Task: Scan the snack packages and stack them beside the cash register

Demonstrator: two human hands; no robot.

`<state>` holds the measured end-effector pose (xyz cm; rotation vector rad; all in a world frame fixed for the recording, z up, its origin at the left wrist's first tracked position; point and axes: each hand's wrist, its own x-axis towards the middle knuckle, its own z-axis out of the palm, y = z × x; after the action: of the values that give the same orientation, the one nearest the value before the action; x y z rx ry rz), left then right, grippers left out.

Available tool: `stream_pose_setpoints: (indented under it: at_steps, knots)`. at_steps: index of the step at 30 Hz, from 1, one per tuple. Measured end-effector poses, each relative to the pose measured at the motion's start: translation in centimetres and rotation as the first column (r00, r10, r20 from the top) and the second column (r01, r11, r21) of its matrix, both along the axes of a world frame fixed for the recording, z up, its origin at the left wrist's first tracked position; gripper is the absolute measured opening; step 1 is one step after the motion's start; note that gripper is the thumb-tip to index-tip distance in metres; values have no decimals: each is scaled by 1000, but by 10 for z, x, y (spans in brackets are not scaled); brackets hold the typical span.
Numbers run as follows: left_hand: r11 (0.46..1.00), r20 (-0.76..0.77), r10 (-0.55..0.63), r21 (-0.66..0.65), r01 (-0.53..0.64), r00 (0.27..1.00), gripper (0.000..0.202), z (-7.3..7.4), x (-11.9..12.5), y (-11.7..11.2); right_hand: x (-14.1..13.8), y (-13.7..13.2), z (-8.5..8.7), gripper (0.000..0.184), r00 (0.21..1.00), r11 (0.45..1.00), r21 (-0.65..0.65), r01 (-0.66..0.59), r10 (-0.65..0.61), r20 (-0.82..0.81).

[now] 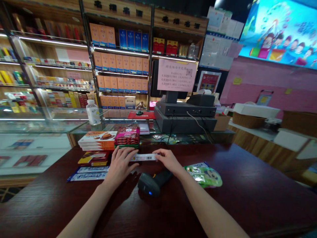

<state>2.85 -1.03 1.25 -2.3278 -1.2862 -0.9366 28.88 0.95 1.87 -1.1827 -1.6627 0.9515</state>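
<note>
A long, narrow white packet [145, 157] with printing and a barcode lies crosswise between my hands, just beyond the scanner. My right hand [169, 160] pinches its right end between thumb and fingertips. Over the left end, my left hand [121, 163] is spread flat with the thumb apart, its fingertips covering part of the packet. A black barcode scanner [150, 185] with a lit blue light rests on the dark table below the packet. Blue-and-white long packets [90, 173] lie left of my left hand. Beside my right forearm is a green packet [204, 176] with a cartoon face.
White-and-orange boxes [97, 140], red-and-pink packs [127, 136] and flat brown-yellow boxes [94, 158] are stacked at the back left of the table [252, 195]. Behind stand a clear bottle [92, 112] and a cash register [184, 114] with trailing cables.
</note>
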Motion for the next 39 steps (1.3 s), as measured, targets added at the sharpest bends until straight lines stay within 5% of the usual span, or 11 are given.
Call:
stream_pose_setpoints:
  at_steps: [24, 32, 39]
  knots:
    - [996, -52, 15, 87, -10, 999, 30, -5, -5, 0, -5, 4, -15, 36, 999, 998, 30, -53, 53, 2]
    - [994, -26, 57, 100, -54, 998, 29, -8, -16, 5, 21, -15, 0, 32, 972, 991, 123, -53, 22, 235]
    - [989, -7, 98, 110, -97, 995, 30, -9, -26, 7, 39, -34, 9, 64, 881, 969, 112, -222, 150, 450]
